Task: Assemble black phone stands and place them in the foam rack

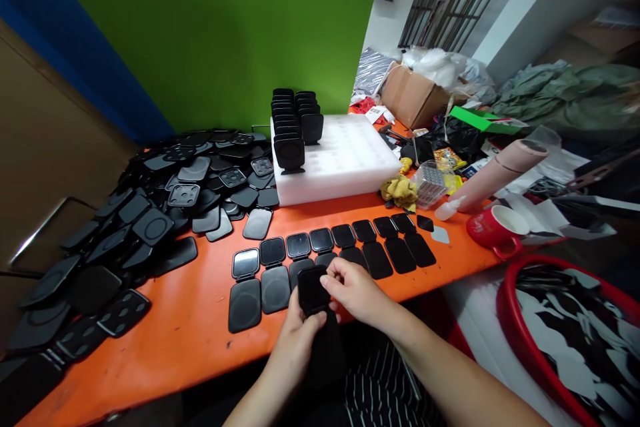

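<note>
Left hand (301, 320) grips a black case (313, 288) near the orange tabletop's (193, 320) edge; right hand (353, 290) pinches the case's rim; there's room between pile (153, 225) and row (245, 307).

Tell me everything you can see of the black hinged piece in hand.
The black hinged piece looks like plastic: two rounded-corner panels, opened end to end. The upper panel has a raised rim; the lower panel blends into dark surroundings. It is held at the near edge of the orange table. The left hand holds it around the joint; the right hand touches its upper right edge.
</note>
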`<state>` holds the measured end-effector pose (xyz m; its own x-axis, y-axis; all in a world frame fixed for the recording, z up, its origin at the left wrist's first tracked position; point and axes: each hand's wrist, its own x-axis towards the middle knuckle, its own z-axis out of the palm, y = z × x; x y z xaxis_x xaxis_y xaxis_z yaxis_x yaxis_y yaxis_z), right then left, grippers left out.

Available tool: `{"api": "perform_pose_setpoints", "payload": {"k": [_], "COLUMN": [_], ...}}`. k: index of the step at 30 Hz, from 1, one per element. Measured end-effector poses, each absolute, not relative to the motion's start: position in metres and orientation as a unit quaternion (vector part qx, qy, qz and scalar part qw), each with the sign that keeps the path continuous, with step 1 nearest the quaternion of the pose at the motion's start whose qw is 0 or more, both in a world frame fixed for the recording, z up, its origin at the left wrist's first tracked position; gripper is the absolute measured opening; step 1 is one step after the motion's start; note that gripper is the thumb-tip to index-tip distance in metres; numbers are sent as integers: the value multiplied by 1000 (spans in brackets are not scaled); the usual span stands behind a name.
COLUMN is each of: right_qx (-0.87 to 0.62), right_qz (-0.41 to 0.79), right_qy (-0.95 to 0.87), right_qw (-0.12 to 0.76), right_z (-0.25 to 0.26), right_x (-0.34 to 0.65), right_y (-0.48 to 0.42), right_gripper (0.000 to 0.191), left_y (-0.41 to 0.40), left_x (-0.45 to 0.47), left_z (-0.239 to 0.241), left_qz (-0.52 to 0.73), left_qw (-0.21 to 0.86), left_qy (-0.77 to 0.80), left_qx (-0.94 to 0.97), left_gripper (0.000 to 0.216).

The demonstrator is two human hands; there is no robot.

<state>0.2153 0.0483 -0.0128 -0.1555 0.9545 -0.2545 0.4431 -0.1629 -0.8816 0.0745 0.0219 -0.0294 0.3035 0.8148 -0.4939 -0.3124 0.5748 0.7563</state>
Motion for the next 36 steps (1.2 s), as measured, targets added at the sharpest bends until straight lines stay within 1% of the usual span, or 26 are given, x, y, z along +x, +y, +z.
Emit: {"api": "perform_pose_setpoints", "payload": {"k": [4,6,8,11,12,13,16,18,21,24,26,29,32,34,36], "right_qx": [-629,-643,-646,-640,-645,-654,-668,-644,-594,-563,-551,-547,-546,-530,-499], "right_qz": [290,228,248,336,334,308,170,135,192,278,309,330,342,346,356], "right_qy": [-688,-703,-690,-646,-642,-649,-701,-737,-764,-753,-744,-733,-723,-720,-716], "right_qw": [214,203,214,245,244,236,182,157,162,196,219,233,250,286,333], "right_z": [-2,-1,-3,-10,-12,-13,-10,-4,3,4,2,-1,4,12,19], "right_x": [214,212,210,210,211,212,217,220,226,230,230,228,224,223,224], "right_y": [51,51,50,46,45,45,48,52,58,60,61,61,56,50,44], "right_gripper": [20,24,26,26,27,29,37,40,35,31,28,26,22,21,20], "left_y": [20,21,23,26,27,27,26,25,25,27,28,30,31,33,35], "left_x": [75,75,74,72,71,71,72,73,72,69,67,65,64,62,59], "left_z": [-30,-26,-22,-19,-19,-20,-23,-22,-20,-19,-22,-27,-33,-36,-37], "left_qz": [392,402,401,386,382,377,368,382,398,385,377,372,374,385,398], "left_qw": [736,734,742,766,771,775,768,744,723,737,745,741,707,664,635], "left_qy": [479,482,479,464,460,459,466,480,494,491,490,490,496,515,538], "left_qx": [275,259,245,222,218,218,241,264,275,259,252,269,337,381,387], "left_gripper": [57,57,57,54,53,51,48,46,45,48,53,54,48,44,42]}}
